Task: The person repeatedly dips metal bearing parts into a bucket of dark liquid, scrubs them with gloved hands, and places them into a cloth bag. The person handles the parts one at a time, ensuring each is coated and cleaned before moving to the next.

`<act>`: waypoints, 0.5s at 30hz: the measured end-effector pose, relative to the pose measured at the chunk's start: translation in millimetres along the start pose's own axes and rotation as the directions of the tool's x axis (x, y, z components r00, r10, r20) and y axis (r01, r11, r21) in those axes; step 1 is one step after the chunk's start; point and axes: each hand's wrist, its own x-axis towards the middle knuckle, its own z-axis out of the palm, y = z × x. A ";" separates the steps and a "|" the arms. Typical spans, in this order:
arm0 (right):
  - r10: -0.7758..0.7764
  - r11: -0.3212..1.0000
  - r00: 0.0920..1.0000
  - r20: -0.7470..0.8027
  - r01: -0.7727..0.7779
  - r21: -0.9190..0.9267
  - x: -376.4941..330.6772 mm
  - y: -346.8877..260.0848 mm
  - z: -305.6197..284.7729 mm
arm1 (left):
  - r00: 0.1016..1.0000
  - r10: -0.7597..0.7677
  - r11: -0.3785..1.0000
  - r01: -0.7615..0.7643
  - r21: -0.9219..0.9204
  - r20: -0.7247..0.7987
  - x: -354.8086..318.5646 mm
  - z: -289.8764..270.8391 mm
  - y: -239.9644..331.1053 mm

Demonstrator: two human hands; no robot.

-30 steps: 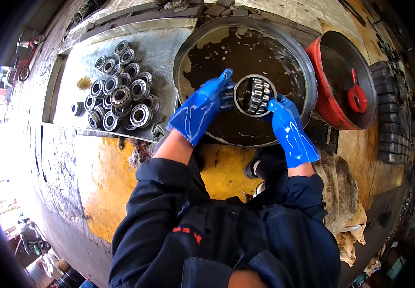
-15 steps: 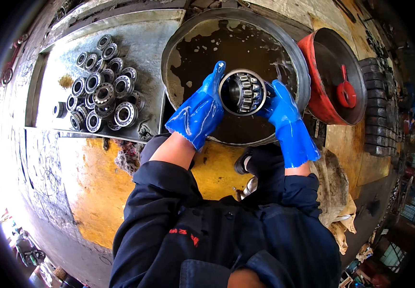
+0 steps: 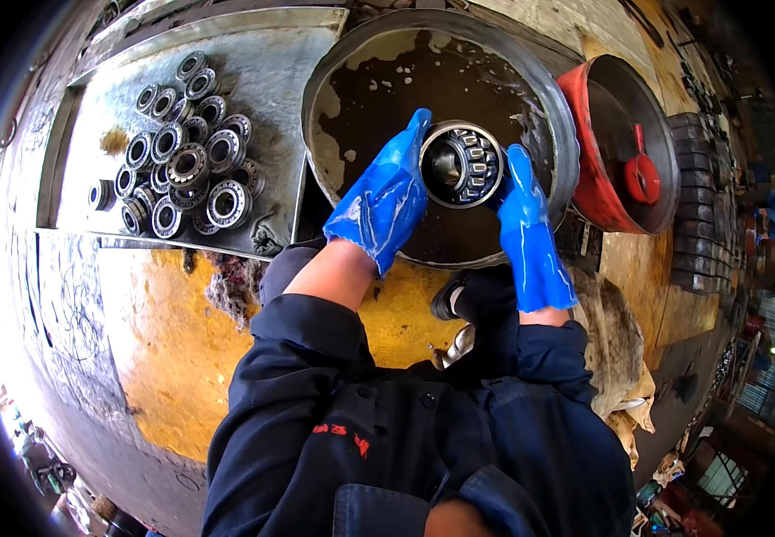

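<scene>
A shiny metal roller bearing point(image 3: 478, 167) is held up between my two hands, above a wide round metal tub point(image 3: 314, 148) of dark, murky liquid. Its inner ring and rollers sit tilted within the outer ring. My left hand point(image 3: 385, 192), in a wet blue rubber glove, grips the bearing's left side with the thumb pointing up along the rim. On the opposite side my right hand point(image 3: 528, 215), gloved alike, clasps the rim; its fingers are partly hidden behind the bearing.
On the left, a shallow metal tray point(image 3: 280, 72) bears a heap of bearings point(image 3: 188, 166) and a grey rag point(image 3: 268, 237). Right of the tub stands a red basin point(image 3: 589, 152) with a red ladle point(image 3: 642, 179) in it. Dark ribbed blocks point(image 3: 696, 201) are stacked beyond.
The bearing has shifted slightly right, and its inner ring and rollers now sit at a different tilt within the outer ring. Both hands keep their hold.
</scene>
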 end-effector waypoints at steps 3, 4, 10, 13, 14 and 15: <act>-0.037 0.999 0.999 -0.011 0.037 -0.036 -7.9 -7.8 -0.7 | 0.995 0.027 0.993 -0.038 -0.109 -0.093 2.4 -0.2 4.1; -0.060 0.997 0.998 -0.026 0.059 -0.047 -11.7 -13.4 -4.2 | 0.988 0.047 0.975 -0.078 -0.208 -0.150 6.6 5.6 6.4; -0.133 0.987 0.991 0.007 0.133 -0.090 -11.0 -8.9 -6.9 | 0.921 0.005 0.865 -0.199 -0.460 -0.390 16.8 43.9 -7.6; -0.178 0.973 0.984 0.026 0.180 -0.144 -13.6 -15.0 -4.5 | 0.977 0.006 0.994 -0.029 -0.104 -0.211 10.1 26.3 3.8; -0.192 0.969 0.981 0.032 0.194 -0.156 -14.9 -14.6 -3.4 | 0.988 -0.010 0.999 0.015 0.030 -0.152 7.8 21.0 7.4; -0.206 0.963 0.978 0.038 0.209 -0.171 -17.2 -14.4 -3.3 | 0.995 -0.033 0.985 0.049 0.165 -0.098 7.0 19.0 9.2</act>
